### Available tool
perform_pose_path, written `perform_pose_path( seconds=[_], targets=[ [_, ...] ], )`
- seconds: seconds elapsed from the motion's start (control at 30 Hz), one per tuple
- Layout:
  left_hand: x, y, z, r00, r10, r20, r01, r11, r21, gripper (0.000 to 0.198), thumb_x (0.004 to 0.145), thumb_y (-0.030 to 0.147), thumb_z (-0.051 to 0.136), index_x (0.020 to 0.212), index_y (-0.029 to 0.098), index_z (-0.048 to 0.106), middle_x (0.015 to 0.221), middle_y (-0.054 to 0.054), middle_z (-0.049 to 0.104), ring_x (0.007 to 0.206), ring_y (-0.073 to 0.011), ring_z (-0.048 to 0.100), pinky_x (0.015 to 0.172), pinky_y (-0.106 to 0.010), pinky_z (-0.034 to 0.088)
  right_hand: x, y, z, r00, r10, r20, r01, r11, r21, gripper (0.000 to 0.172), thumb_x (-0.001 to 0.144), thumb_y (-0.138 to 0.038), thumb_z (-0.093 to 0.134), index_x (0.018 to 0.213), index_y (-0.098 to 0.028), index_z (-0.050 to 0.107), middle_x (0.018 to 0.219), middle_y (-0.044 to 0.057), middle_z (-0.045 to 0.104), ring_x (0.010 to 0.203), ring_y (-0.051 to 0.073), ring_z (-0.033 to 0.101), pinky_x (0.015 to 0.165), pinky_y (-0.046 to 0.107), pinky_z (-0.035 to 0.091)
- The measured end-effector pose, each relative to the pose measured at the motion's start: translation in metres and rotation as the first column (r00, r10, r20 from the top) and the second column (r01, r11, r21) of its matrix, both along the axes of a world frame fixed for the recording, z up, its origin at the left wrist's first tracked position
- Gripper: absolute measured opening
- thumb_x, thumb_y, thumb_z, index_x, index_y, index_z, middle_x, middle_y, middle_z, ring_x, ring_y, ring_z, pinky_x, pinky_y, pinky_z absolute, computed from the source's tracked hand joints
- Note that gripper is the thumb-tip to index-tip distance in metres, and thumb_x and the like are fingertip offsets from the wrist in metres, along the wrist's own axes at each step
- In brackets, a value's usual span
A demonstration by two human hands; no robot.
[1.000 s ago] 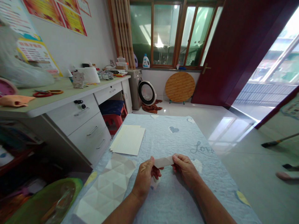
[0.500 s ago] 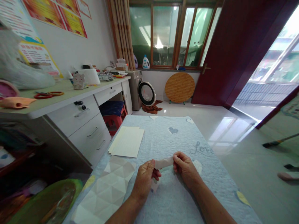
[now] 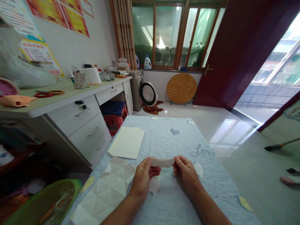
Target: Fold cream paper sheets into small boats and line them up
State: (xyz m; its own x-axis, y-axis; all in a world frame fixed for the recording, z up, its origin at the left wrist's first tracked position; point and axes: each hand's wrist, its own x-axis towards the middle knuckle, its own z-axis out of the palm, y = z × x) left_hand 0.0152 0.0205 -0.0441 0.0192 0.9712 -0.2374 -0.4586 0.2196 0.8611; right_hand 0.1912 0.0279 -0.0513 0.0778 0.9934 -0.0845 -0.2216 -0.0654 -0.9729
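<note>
A small folded strip of pale paper (image 3: 162,162) is held level between both hands, just above the light blue cloth (image 3: 178,200) that covers the table. My left hand (image 3: 143,177) pinches its left end with thumb and fingers closed. My right hand (image 3: 186,172) pinches the right end in the same way. Below the left hand a small white paper piece (image 3: 154,185) lies on the cloth.
A stack of cream sheets (image 3: 127,142) lies further out on the left, and a creased grey sheet with triangle folds (image 3: 103,192) lies near left. A desk with drawers (image 3: 77,115) stands to the left, with scissors (image 3: 48,93) on top. Another person's foot (image 3: 289,180) shows at far right.
The strip has turned from tilted to level between the hands, and both hands have shifted slightly. The small white piece under the left hand shows more.
</note>
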Motion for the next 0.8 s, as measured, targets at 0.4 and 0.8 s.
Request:
perform_pose_path(
  seconds=[0.4, 0.8],
  targets=[
    [0.002, 0.002, 0.0, 0.998, -0.056, -0.044, 0.058, 0.996, 0.068, 0.044, 0.079, 0.037, 0.072, 0.116, 0.018, 0.055, 0.098, -0.006, 0.068, 0.083, -0.0163, 0.063, 0.073, -0.027, 0.05, -0.011, -0.007, 0.004, 0.977, 0.067, 0.203, -0.08, 0.995, 0.057, 0.029, 0.077, -0.045, 0.07, 0.075, -0.019, 0.057, 0.058, -0.003, 0.053, 0.052, 0.011, 0.046, 0.048, 0.022, 0.037],
    [0.006, 0.001, 0.007, 0.988, -0.091, -0.128, 0.109, 0.985, 0.137, 0.058, 0.08, 0.039, 0.07, 0.129, 0.019, 0.047, 0.105, -0.008, 0.066, 0.091, -0.0193, 0.062, 0.076, -0.029, 0.048, -0.019, -0.015, 0.007, 0.892, 0.117, 0.436, -0.215, 0.959, 0.183, 0.021, 0.082, -0.033, 0.06, 0.07, -0.02, 0.048, 0.061, -0.005, 0.042, 0.056, 0.011, 0.039, 0.053, 0.024, 0.03]
  ],
)
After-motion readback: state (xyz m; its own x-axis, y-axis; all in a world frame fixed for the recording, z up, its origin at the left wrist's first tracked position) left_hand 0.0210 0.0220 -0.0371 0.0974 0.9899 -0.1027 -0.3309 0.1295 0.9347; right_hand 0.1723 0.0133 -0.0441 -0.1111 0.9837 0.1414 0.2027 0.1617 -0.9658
